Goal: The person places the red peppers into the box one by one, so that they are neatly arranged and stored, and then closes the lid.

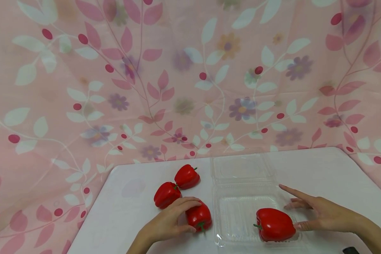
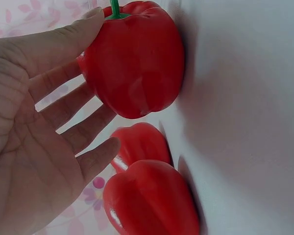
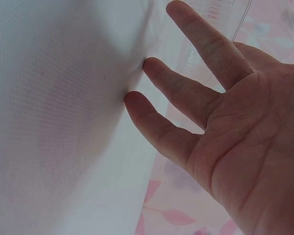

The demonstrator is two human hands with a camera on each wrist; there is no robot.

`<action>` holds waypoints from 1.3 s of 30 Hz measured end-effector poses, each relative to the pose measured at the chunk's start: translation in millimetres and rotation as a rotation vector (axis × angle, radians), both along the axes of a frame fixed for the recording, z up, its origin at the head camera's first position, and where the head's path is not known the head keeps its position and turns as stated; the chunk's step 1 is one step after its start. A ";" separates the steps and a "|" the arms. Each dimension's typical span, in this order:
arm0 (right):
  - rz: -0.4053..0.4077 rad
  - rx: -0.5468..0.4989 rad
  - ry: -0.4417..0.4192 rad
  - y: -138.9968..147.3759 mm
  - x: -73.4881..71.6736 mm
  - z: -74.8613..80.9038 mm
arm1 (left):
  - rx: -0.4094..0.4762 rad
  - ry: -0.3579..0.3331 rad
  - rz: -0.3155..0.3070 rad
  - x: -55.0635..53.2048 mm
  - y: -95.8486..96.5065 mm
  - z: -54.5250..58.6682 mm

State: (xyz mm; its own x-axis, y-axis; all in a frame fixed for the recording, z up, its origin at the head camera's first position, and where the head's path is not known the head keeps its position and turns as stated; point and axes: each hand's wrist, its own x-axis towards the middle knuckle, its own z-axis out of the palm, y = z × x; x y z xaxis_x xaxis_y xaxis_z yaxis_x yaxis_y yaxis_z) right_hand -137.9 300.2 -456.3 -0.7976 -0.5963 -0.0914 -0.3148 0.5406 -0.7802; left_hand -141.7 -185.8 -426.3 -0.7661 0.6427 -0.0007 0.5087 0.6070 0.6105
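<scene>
My left hand (image 1: 168, 223) holds a red bell pepper (image 1: 199, 216) with a green stem. In the left wrist view the thumb lies by the stem of this bell pepper (image 2: 137, 63), and the other fingers reach behind it. Two more red bell peppers (image 1: 167, 195) (image 1: 187, 176) lie together just beyond that hand. Another bell pepper (image 1: 275, 224) lies on its side in the right part of a clear plastic clamshell container (image 1: 231, 215). Beside it is my right hand (image 1: 328, 213), fingers spread, thumb tip right at the pepper's end. The right wrist view shows its fingertips (image 3: 137, 100) down at the white tabletop.
The container's lid (image 1: 241, 167) is folded back flat behind its base on the white table (image 1: 311, 169). A dark object (image 1: 350, 250) shows at the bottom right edge. Behind the table hangs a pink floral cloth (image 1: 190, 88).
</scene>
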 end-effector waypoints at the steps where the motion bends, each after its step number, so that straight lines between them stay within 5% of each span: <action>1: 0.000 0.000 -0.001 0.2 0.2 0.0 | -0.002 0.001 0.005 0.2 -0.3 -0.1; 26: 0.019 0.001 0.047 0.5 1.8 0.4 | 0.012 0.062 0.035 1.8 -6.4 -4.2; 39: -0.002 -0.017 -0.025 -0.4 1.0 0.0 | 0.048 0.065 0.040 1.8 -7.7 -6.0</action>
